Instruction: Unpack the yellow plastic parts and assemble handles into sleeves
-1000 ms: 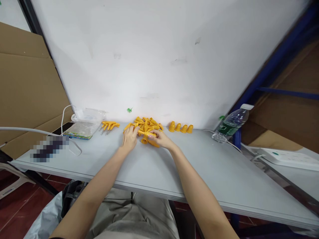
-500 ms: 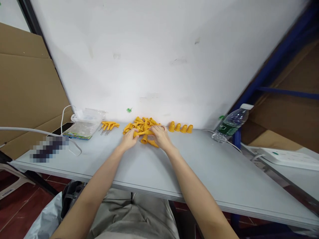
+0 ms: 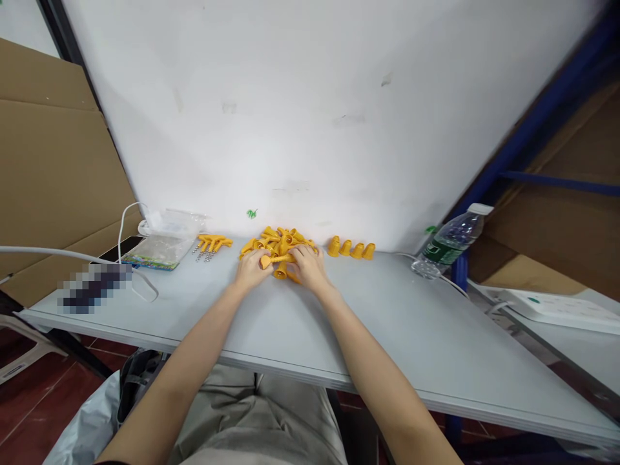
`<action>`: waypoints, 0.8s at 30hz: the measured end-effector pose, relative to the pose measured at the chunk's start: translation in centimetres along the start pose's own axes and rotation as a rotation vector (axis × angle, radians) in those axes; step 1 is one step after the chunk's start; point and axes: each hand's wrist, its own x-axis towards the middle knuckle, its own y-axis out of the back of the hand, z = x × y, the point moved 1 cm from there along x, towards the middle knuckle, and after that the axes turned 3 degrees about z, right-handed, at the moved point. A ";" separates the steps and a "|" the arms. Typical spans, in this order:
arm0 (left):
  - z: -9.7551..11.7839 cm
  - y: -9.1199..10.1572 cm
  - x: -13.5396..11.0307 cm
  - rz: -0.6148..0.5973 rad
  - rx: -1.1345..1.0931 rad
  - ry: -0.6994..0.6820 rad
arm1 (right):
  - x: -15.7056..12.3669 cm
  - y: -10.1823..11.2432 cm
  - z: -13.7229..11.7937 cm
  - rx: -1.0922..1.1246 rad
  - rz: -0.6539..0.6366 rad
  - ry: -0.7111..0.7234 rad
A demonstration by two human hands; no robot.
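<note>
A yellow plastic corkscrew piece with a ridged shaft lies sideways between my two hands. My left hand is closed on its wider left end. On its right end, my right hand has its fingers closed too, and they hide that end. Just behind my hands is a heap of yellow plastic parts, some cup-shaped and some long. One yellow cup lies below the held piece, its open mouth facing me. To the left lie several yellow-handled corkscrews with metal spirals.
Several yellow cups stand in a row at the right by the wall. A water bottle leans farther right, near a white power strip. Clear plastic bags and a white cable lie on the left of the table.
The held piece has turned, and its wider left end now shows beside my left fingers. My right hand has shifted slightly left and curled more over the other end.
</note>
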 end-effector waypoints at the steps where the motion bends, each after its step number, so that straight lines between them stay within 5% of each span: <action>1: 0.0 -0.1 0.0 -0.002 -0.007 0.006 | 0.0 0.0 0.1 -0.019 0.030 0.005; 5: 0.1 -0.2 -0.1 -0.002 -0.029 0.007 | 0.1 0.0 0.5 -0.023 0.107 -0.008; 17: -0.1 -0.2 -0.2 0.048 0.012 -0.007 | -0.2 -0.3 0.7 0.034 0.034 0.039; 24: -0.1 0.2 -0.1 0.083 -0.038 0.095 | -0.3 0.7 2.8 -0.047 0.233 -0.174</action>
